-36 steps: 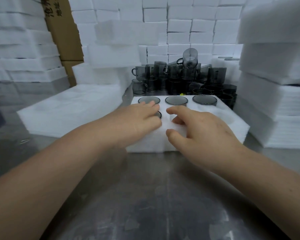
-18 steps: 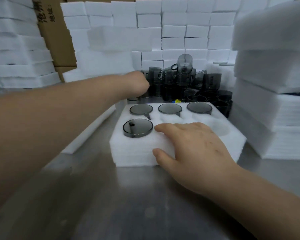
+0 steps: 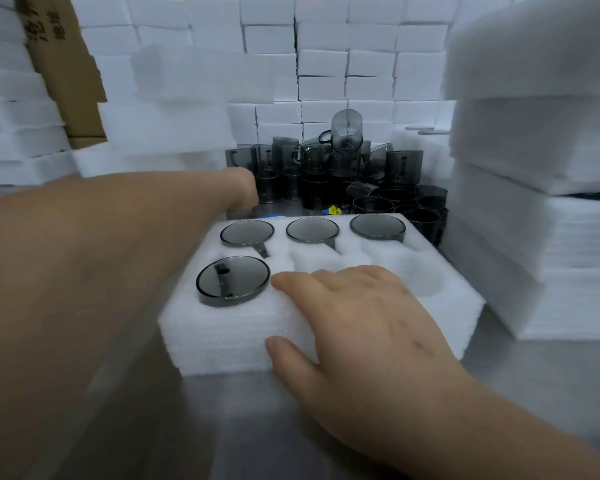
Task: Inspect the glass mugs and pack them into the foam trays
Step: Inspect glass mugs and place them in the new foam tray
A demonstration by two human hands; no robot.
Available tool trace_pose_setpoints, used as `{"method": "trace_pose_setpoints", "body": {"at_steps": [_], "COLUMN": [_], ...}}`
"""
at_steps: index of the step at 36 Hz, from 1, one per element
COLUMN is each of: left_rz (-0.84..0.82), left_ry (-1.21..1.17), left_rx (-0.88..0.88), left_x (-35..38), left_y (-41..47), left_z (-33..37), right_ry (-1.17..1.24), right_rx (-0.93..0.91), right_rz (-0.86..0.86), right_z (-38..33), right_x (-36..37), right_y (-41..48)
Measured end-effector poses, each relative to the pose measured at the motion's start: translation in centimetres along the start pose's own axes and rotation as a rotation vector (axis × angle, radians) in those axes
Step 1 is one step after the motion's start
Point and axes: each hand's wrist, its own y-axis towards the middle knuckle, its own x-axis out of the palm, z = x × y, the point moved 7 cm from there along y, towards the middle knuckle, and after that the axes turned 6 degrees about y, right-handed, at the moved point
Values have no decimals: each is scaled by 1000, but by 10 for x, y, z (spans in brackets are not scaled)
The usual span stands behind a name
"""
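Right hand (image 3: 361,317) rests on foam tray (image 3: 222,337) (four mugs (image 3: 232,280) seated)

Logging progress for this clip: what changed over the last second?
The left hand lifted off the front-left mug in the tray and reached forward to the mug pile; whether its fingers grip one yet is hidden. The right hand stayed on the tray's front edge; the back-row mugs stay seated.

The left hand (image 3: 246,188) has reached the loose mugs (image 3: 329,168).
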Motion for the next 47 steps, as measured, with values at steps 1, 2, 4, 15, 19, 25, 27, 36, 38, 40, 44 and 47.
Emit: {"method": "trace_pose_setpoints", "body": {"at_steps": [1,2,4,15,19,25,27,36,38,40,44,47], "left_rz": [5,11,28,123,253,448,476,513,471,436,384,365], "left_ry": [-25,-31,1,-80,-237,-587,-742,-1160,-1216,-1230,-1231,-1239], "left_rx": [0,5,27,140,169,246,279,318,338,341,367,389], "left_x": [1,2,1,-24,-56,-106,-112,-90,-83,-77,-65,-62], "left_y": [2,3,2,-14,-40,-107,-134,-225,-232,-233,-235,-241], "left_z": [-2,-2,-1,14,17,8,3,-16,-13,-12,-10,-10], "right_ry": [1,7,16,57,95,250,297,630,675,724,756,793], "right_rx": [4,9,-3,-134,-117,-76,-55,119,123,106,48,23], "right_rz": [-11,-38,-89,-22,20,113,172,595,597,553,483,426], "right_z": [0,0,-3,-8,-6,-2,0,32,34,34,31,27], "right_x": [0,1,1,-5,-8,-15,-20,-49,-51,-48,-46,-45], "right_y": [0,0,1,-1,-2,-1,0,-6,-5,-4,-4,-3]}}
